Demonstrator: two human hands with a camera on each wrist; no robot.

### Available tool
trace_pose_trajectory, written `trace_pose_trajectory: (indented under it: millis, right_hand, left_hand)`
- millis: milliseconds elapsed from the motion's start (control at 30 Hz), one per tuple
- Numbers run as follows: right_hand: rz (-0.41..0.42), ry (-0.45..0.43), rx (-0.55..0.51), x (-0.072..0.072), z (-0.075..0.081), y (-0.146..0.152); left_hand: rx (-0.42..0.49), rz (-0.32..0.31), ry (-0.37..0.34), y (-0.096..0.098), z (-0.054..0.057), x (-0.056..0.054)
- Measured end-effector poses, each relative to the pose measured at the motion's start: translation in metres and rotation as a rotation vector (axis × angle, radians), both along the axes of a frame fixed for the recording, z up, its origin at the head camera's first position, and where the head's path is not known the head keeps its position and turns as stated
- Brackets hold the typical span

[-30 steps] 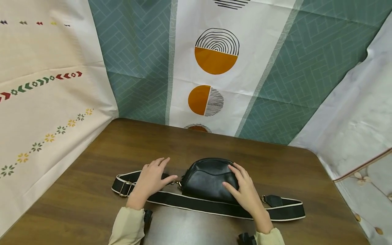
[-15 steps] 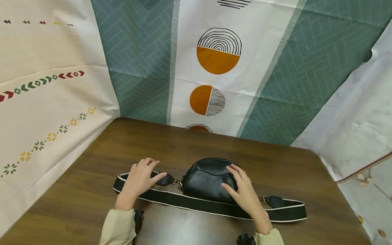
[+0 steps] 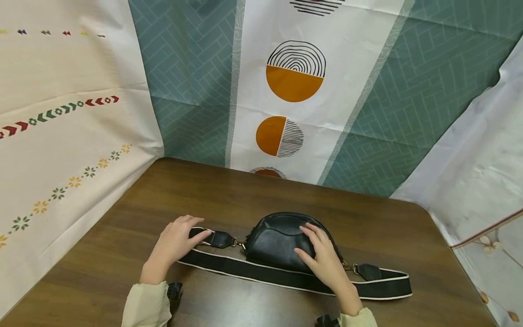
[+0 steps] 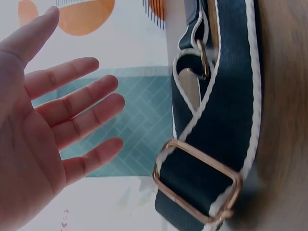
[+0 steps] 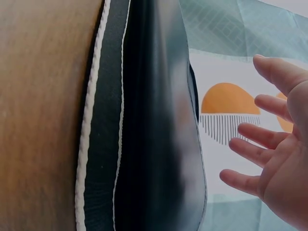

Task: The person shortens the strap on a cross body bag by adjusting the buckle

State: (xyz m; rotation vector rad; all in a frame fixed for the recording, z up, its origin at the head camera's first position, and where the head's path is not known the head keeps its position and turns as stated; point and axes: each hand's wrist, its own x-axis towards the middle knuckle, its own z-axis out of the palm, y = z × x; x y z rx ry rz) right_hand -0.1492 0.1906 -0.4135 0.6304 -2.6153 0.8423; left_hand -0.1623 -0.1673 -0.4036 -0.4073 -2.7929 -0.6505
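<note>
A black handbag (image 3: 278, 243), half-moon shaped, lies on the brown table. Its wide black strap (image 3: 253, 271) with white edging loops in front and joins the bag by gold clasps at both ends. My left hand (image 3: 173, 240) hovers over the strap's left loop, fingers spread and holding nothing. In the left wrist view the strap's gold buckle (image 4: 197, 182) sits beside that hand, apart from the fingers. Over the bag's right side is my right hand (image 3: 324, 261), its fingers loosely spread. The right wrist view shows a gap between those fingers (image 5: 248, 154) and the bag (image 5: 163, 125).
The wooden table (image 3: 204, 190) reaches back to a green and white patterned cloth (image 3: 196, 91). A cream embroidered cloth (image 3: 73, 150) hangs along the left, and a pale cloth (image 3: 478, 163) on the right. Dark wrist devices (image 3: 175, 290) sit by the sleeves.
My left hand has drifted left, away from the bag and along the strap. The right hand stays nearly where it was, above the bag. Bag and strap keep their place on the table.
</note>
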Motion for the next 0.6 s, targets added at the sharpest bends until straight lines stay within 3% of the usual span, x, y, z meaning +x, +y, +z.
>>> trace_pose_trajectory:
  millis: [467, 600]
  right_hand:
    - [0.027, 0.000, -0.007, 0.001, -0.003, 0.001]
    - [0.026, -0.011, -0.004, 0.002, -0.003, 0.002]
  left_hand:
    - [0.018, -0.021, -0.052, -0.019, 0.004, 0.003]
    - [0.010, -0.011, -0.033, -0.024, 0.005, 0.004]
